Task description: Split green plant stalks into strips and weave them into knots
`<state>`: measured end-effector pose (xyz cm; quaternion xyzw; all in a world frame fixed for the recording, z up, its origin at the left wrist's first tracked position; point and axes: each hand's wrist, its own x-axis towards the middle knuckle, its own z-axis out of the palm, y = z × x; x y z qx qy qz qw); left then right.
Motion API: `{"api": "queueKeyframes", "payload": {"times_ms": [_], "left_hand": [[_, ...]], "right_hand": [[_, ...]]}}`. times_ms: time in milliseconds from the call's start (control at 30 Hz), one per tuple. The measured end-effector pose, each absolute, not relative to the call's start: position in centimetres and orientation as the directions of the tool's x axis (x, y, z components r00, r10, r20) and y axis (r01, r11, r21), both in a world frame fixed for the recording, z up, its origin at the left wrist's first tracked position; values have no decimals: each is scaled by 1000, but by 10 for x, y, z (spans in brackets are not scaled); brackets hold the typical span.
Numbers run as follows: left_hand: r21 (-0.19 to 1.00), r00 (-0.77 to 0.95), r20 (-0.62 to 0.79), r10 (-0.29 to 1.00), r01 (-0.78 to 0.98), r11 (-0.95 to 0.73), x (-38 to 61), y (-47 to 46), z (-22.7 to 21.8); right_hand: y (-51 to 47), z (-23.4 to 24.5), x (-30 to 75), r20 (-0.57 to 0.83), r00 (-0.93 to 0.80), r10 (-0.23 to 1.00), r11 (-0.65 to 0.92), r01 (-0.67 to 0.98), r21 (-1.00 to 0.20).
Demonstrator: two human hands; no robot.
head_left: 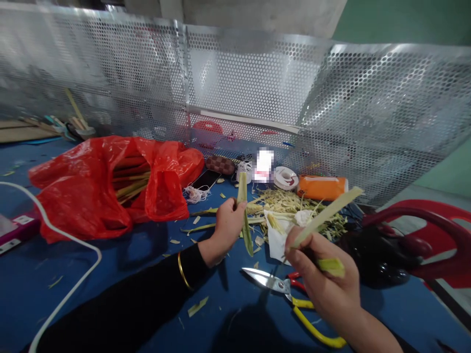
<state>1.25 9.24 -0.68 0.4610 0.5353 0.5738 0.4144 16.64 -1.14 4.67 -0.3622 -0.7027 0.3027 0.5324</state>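
My left hand [228, 226] is closed round a green plant strip [245, 230], pinching it between thumb and fingers so that it stands nearly upright. In my right hand [327, 279], a paler flat strip [331, 211] slants up to the right. A short green end [332, 266] also pokes out from under those fingers; whether it belongs to the same strip, I cannot tell. Below my hands lie scissors [268, 280] with silver blades and red and yellow handles, partly hidden by my right hand. Beyond it is a white paper [276, 245] with plant pieces on it.
At left sits a red plastic bag [88, 171] of long stalks [132, 184], with a white cable [79, 240] nearby. Shredded plant scraps [294, 201], an orange pack [323, 187] and a white spool [286, 178] lie before a perforated metal screen [250, 73]. A dark bag [382, 255] stands right.
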Motion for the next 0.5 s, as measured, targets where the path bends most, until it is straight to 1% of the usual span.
{"api": "queueKeyframes", "payload": {"times_ms": [67,133,200,267,367,433,500], "left_hand": [[998,-235,54,971,-30,-62,11,94,-5],[996,-184,29,983,-73,-43,12,91,1],[989,-59,-16,998,-149,7,13,85,10],[960,123,-80,989,-257,110,15,77,22],[893,324,-142,935,-365,262,16,67,35],[856,402,-153,903,-403,324,16,64,38],[832,437,-144,888,-432,348,17,62,38]], "right_hand": [[-10,51,168,415,-147,898,431,104,-896],[-4,52,170,257,-130,958,267,66,-961],[6,50,170,98,-115,989,103,44,-994],[15,48,168,-6,-108,994,-4,22,-1000],[22,46,165,-52,-123,991,-48,35,-998],[24,46,164,-44,-135,990,-37,57,-998],[24,46,164,-37,-150,988,-27,71,-997]]}}
